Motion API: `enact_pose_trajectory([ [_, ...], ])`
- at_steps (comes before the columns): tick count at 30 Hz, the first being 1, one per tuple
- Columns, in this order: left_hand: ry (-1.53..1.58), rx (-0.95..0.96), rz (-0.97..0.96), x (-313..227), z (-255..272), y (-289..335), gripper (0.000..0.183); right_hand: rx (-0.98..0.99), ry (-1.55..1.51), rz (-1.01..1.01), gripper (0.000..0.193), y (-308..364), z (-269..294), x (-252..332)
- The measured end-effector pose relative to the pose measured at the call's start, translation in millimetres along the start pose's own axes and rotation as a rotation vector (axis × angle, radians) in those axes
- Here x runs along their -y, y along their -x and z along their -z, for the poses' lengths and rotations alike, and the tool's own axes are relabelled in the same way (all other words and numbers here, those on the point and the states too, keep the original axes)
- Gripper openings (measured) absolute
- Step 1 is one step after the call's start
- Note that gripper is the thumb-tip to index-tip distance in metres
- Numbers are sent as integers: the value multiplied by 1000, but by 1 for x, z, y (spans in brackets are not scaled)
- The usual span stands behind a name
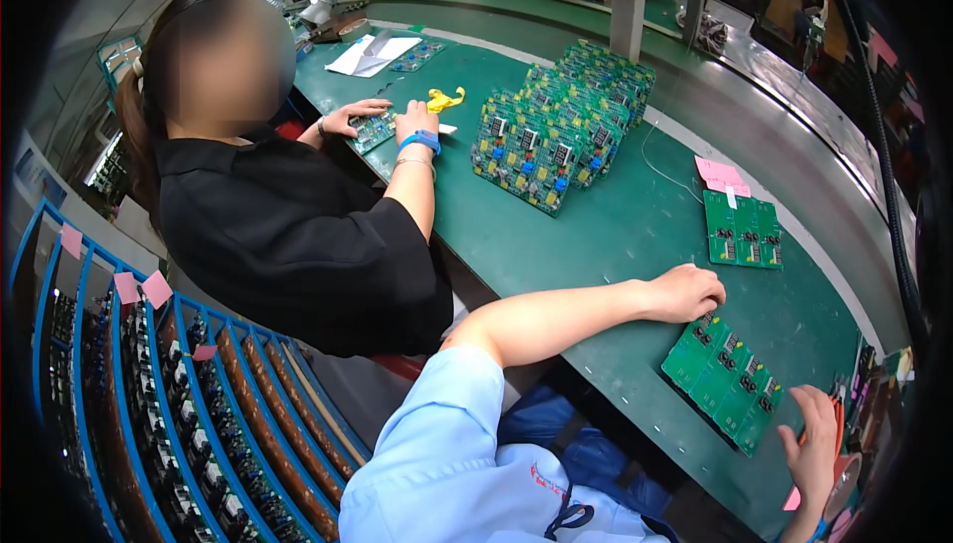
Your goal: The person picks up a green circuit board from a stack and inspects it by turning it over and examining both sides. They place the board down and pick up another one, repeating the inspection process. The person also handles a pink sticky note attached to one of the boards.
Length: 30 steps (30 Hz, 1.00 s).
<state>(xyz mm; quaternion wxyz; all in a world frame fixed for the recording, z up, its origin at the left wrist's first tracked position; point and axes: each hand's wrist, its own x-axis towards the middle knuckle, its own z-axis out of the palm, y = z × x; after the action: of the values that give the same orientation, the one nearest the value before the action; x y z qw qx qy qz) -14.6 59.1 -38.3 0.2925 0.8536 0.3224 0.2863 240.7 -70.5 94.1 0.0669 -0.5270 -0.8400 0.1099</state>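
A green circuit board panel [723, 381] lies flat at a slant on the table before me, with black displays and round dark parts along its far edge. My left hand [685, 293] is at the panel's far left corner, its fingers curled down and closed on the edge; the fingertips are partly hidden. Just off the panel's right end, my right hand [816, 439] is raised with thumb and fingers apart, holding nothing. Farther off lies another green board panel [743, 232], with a pink paper slip [723, 176] at its top edge.
On the green table [536, 265], several populated circuit boards [526, 151] stand in leaning rows. At the left a co-worker in black [288, 225] handles a small board [374, 132] beside a yellow strip [446, 99]. A tape roll [844, 478] sits by my right hand; a blue rack [179, 384] stands lower left.
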Motion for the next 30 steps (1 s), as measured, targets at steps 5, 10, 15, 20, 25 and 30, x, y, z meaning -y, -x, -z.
enact_pose_trajectory([
  [5, 0, -23, -75, -1, 2, -10, 15, -155, 120, 99, 36, -58, -35, -43],
  [10, 3, -27, -85, 2, -5, -6, 15, -26, -128, 84, 39, -56, -50, -25],
  [15, -2, -21, -80, 1, -4, -4, 14, -24, -30, 158, 63, -33, -67, 14],
  [20, -13, -10, -63, -3, -1, -3, 14, -75, 89, 190, 70, -23, -88, 15],
  [25, 3, -10, -37, -2, -2, -5, 15, -123, 104, 231, 67, -21, -95, 10],
  [30, 10, -15, -24, -3, -1, -6, 15, -147, 82, 233, 64, -20, -96, 10],
])
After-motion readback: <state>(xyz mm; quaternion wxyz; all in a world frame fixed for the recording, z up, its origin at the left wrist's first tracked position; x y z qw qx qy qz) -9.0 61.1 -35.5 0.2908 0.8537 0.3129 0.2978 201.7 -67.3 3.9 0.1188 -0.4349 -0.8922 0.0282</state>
